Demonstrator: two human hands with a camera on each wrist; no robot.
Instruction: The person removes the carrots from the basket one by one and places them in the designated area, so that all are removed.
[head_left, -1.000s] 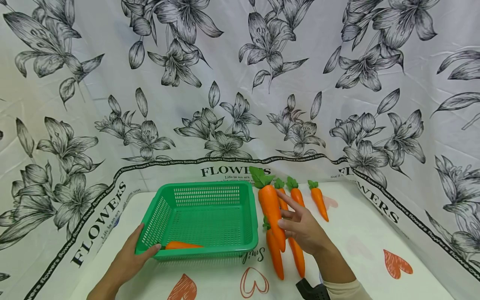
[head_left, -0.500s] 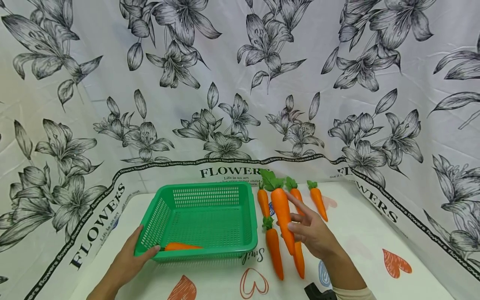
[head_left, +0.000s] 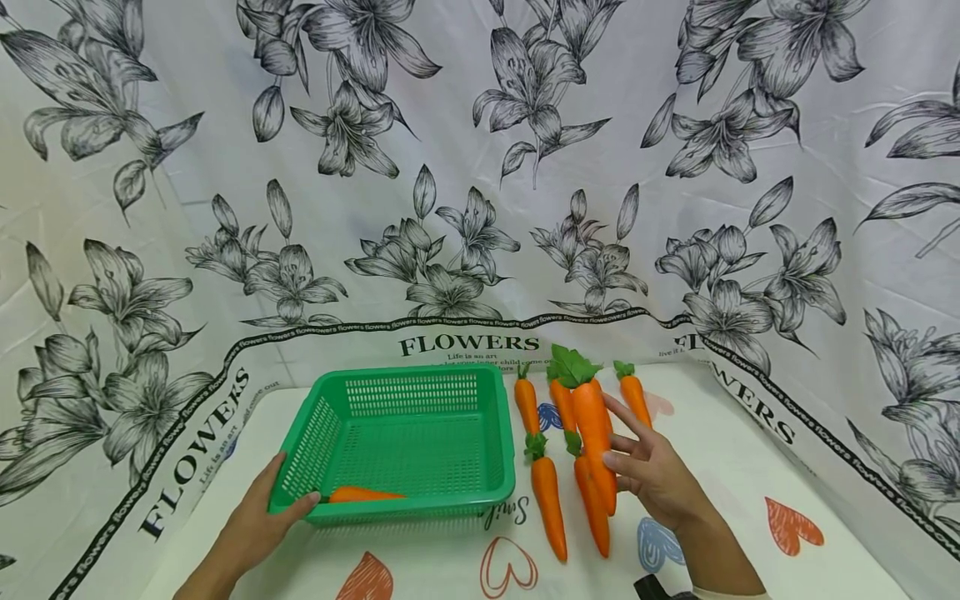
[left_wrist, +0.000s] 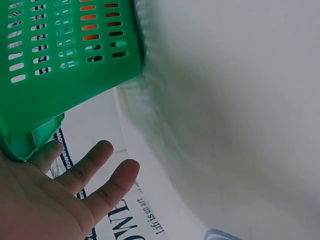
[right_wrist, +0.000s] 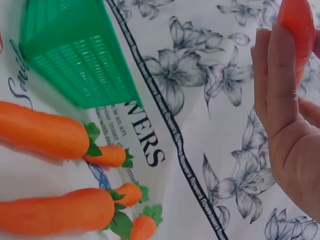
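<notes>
My right hand [head_left: 660, 483] pinches a large orange carrot [head_left: 592, 425] with green leaves between thumb and fingers, to the right of the basket. The same carrot [right_wrist: 302, 30] shows at the top right of the right wrist view, partly behind the fingers. In the head view it overlaps a carrot [head_left: 601, 537] lying below it. My left hand [head_left: 251, 517] grips the near left corner of a green plastic basket [head_left: 420, 505], thumb on the rim. One carrot [head_left: 366, 494] lies inside, partly hidden by the front wall. The left fingers [left_wrist: 117, 185] stretch out beside the basket.
Left of the held carrot lie a large carrot [head_left: 550, 500] and a smaller one [head_left: 527, 404]. Another [head_left: 561, 404] sits behind, and one [head_left: 634, 396] farther right. A floral curtain [head_left: 450, 208] hangs behind the white table [head_left: 720, 533].
My right hand has moved right with the carrot, away from the basket's edge, uncovering the two left carrots. The left hand and basket stay where they were.
</notes>
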